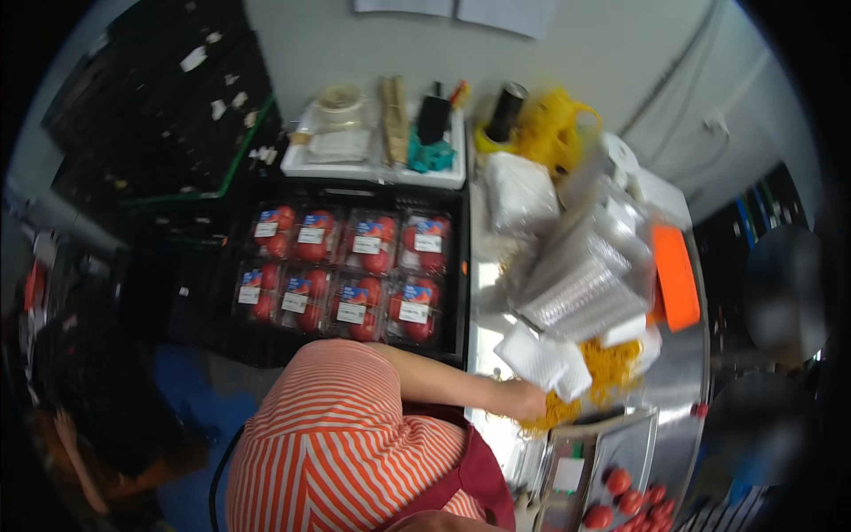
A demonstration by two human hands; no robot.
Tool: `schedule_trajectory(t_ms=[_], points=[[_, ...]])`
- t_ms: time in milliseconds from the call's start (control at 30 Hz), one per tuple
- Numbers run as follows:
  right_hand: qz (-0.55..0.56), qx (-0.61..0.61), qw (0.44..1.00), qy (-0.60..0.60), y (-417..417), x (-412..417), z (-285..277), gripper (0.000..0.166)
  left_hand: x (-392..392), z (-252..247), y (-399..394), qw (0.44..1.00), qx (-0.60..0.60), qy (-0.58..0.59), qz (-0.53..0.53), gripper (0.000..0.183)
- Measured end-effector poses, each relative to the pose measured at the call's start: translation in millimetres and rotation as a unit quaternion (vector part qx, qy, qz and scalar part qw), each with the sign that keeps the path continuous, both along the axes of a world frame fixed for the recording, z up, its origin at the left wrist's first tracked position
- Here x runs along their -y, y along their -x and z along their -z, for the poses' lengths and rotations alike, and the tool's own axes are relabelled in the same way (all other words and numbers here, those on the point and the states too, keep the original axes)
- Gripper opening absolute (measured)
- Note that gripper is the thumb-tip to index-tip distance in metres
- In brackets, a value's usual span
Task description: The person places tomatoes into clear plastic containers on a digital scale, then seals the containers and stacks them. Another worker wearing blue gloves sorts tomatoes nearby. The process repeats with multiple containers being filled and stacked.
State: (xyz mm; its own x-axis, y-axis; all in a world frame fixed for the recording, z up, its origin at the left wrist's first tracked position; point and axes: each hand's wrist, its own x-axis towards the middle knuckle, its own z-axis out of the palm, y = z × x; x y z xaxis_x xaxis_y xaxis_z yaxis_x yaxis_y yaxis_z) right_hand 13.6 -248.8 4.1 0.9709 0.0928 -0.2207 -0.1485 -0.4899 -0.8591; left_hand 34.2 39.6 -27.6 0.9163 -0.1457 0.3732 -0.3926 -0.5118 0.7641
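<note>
One arm in an orange-and-white striped sleeve reaches right over the steel table; I take its hand as my left hand. Its fingers are at a pile of yellow rubber bands, partly hidden, so their grip cannot be told. White folded paper sheets lie just above it. My right hand is out of view. Behind the arm, a black crate holds two rows of clear plastic packs of tomatoes with labels and bands. More loose tomatoes lie on a metal tray at the lower right.
Stacked clear plastic containers, an orange bin and a bagged white bundle stand on the table. A white foam tray holds tape and tools behind the crate. Dark crates rise at upper left. Another person's arm shows at lower left.
</note>
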Motion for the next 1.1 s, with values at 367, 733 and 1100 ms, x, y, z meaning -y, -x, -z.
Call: schedule_trajectory(t_ms=[367,733,1100], points=[[-0.004,0.087,0.995,0.038,-27.3,-2.0,33.9,0.017,-75.4,30.8,-20.5,0.947,-0.135,-0.162,-0.242,0.012],[0.028,-0.041,0.999,0.0,-21.0,1.3,30.7,0.057,5.1,-110.7,19.1,0.991,-0.074,0.029,0.11,0.021],[0.21,0.319,0.902,0.2,-49.9,65.9,-95.5,0.056,118.0,-106.7,-86.2,0.987,0.066,-0.059,0.136,0.047]])
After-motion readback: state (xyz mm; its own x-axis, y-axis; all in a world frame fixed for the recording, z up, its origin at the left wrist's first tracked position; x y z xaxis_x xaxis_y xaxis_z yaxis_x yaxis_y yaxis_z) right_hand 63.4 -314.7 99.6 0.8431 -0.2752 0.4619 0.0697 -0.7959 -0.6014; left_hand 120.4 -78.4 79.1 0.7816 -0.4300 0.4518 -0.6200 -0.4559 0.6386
